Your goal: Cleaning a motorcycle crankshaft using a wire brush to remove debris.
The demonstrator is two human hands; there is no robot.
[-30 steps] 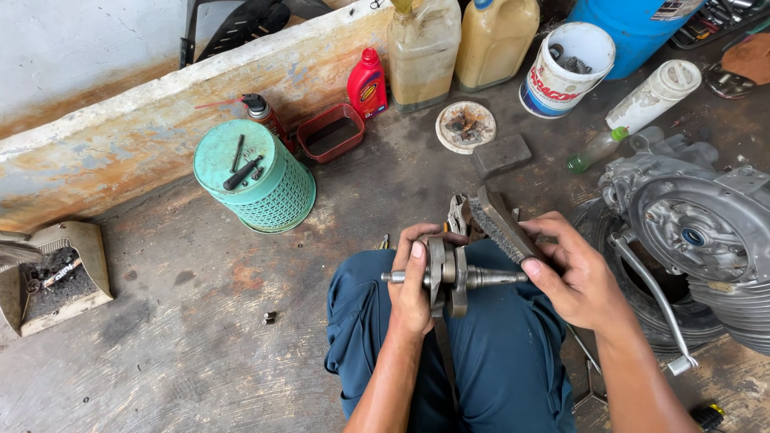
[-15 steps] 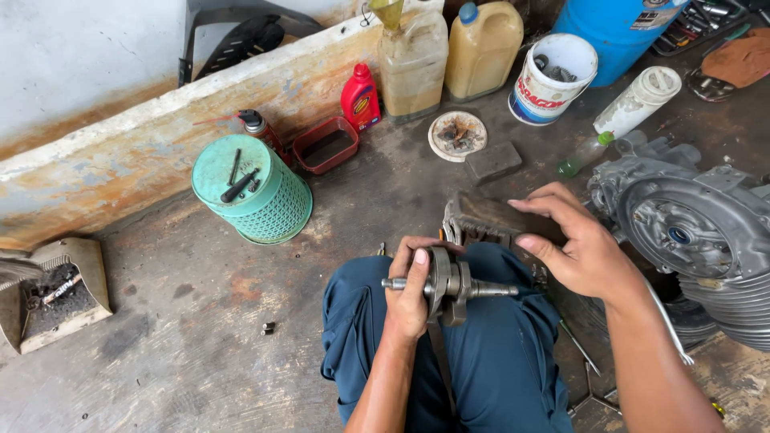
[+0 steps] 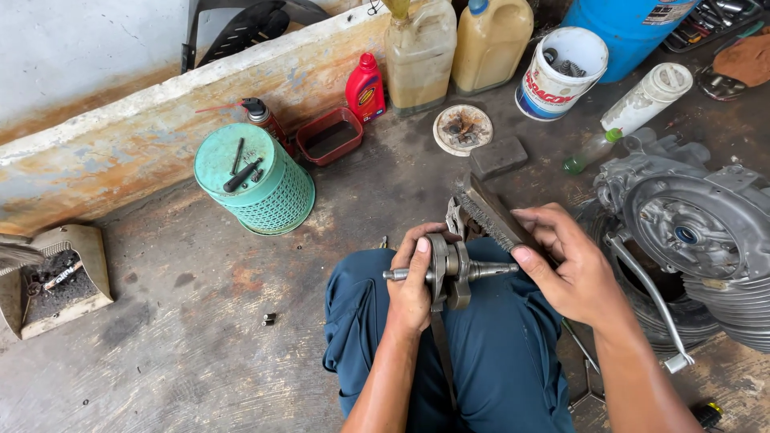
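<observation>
While the left hand (image 3: 413, 285) wraps closed fingers around a greasy grey steel crankshaft (image 3: 449, 271) at centre frame, its shaft lies level. Right hand (image 3: 571, 269) fingers clamp a flat, coarse-toothed metal file (image 3: 491, 215) just above it.

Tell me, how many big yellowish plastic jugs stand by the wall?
2: a murky yellowish plastic jug beside the small red bottle, and a brighter yellow blue-capped jug right of it. Others may be hidden.

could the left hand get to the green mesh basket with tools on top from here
Probably not right away: the left hand grips the metal crankshaft. The bare floor toward the green mesh basket looks unobstructed.
</observation>
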